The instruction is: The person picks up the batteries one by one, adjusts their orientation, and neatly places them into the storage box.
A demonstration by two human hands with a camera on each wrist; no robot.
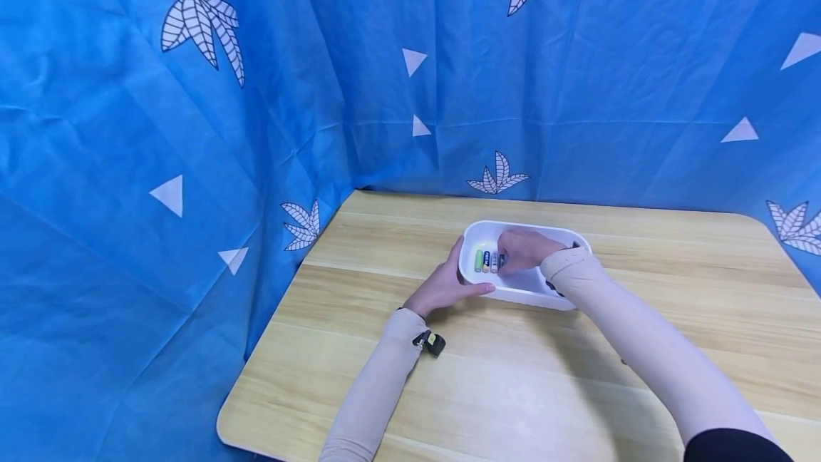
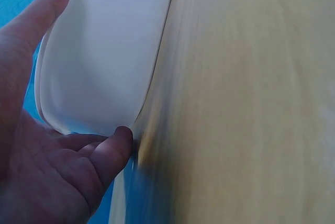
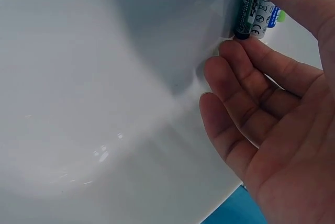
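Note:
A white plastic bin (image 1: pixel 532 296) with rounded corners stands on the wooden table. Its left end is gripped by my left hand (image 1: pixel 445 285), the thumb along the near rim and the fingers around the end wall. Inside, my right hand (image 1: pixel 524 249) pinches a dark green battery (image 3: pixel 246 12) between thumb and fingertips, at the end of a row. Beside it in the row lie a white battery (image 1: pixel 494 262), a blue-and-orange battery (image 1: pixel 486 262) and a light green battery (image 1: pixel 478 261). In the right wrist view, the thumb covers the dark green battery's upper end.
The wooden table (image 1: pixel 359 348) has rounded corners and extends around the bin. Blue patterned cloth (image 1: pixel 385 55) hangs behind the table and along its left side. A small black device (image 1: pixel 435 344) is strapped to the left wrist.

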